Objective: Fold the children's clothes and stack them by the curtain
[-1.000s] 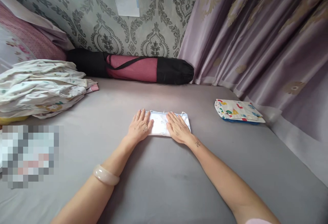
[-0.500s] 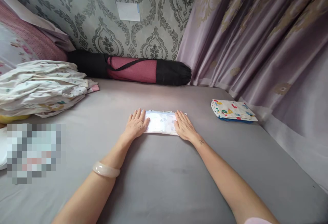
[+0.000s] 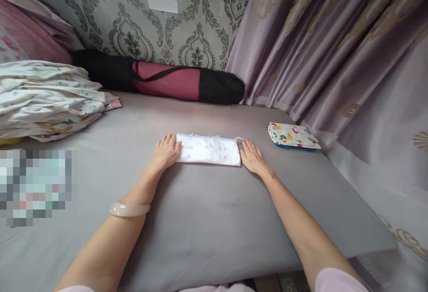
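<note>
A white cloth (image 3: 207, 150) with faint blue prints and a blue edge lies folded into a flat strip on the grey sheet. Thin ties stick out along its far edge. At its left end rests my left hand (image 3: 166, 150), palm down, fingers stretched out and the thumb on the cloth. My right hand (image 3: 252, 154) lies flat at the right end, fingers pointing away from me, its thumb by the cloth's edge. Neither hand grips anything. A pale bangle (image 3: 129, 209) circles my left forearm.
A folded colourful-print cloth (image 3: 294, 136) lies to the right near the curtain (image 3: 284, 47). Crumpled printed fabric (image 3: 47, 100) is heaped at the left. A black and red long bag (image 3: 167, 80) lies along the wall. A blurred-out item (image 3: 40, 185) sits at the near left.
My hands have moved apart, outward to the cloth's two ends, and more of the cloth shows between them. The camera view has tilted down slightly.
</note>
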A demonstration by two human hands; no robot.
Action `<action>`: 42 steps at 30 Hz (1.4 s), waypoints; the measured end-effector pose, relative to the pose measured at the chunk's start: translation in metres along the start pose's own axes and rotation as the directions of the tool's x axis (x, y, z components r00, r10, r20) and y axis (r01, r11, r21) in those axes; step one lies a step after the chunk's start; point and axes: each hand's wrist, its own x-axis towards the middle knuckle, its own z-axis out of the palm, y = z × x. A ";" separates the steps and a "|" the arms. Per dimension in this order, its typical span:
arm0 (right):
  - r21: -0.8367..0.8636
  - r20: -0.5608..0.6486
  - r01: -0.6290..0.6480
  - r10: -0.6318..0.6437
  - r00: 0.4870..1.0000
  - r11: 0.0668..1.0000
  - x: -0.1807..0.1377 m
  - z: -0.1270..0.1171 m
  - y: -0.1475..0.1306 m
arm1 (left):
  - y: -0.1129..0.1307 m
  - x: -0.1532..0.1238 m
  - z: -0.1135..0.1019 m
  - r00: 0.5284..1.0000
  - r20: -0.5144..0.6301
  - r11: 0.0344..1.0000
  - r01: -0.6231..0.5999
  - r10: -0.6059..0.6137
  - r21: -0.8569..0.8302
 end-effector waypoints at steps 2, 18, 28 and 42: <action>-0.013 -0.091 -0.077 0.075 0.993 0.997 -0.003 -0.005 0.004 | 0.000 0.001 -0.001 0.995 -0.102 0.999 -0.013 0.008 -0.043; 0.044 0.002 0.163 -0.164 0.987 0.986 0.007 0.004 -0.072 | 0.023 -0.019 -0.005 0.981 0.002 0.980 -0.196 0.196 0.021; 0.079 0.071 0.159 -0.165 0.984 0.984 0.009 -0.001 -0.069 | 0.018 -0.016 -0.006 0.985 0.006 0.983 -0.169 0.170 -0.075; 0.135 0.060 0.313 -0.323 0.945 0.940 0.005 -0.009 -0.127 | 0.005 -0.004 0.015 0.962 -0.157 0.959 -0.247 0.225 -0.142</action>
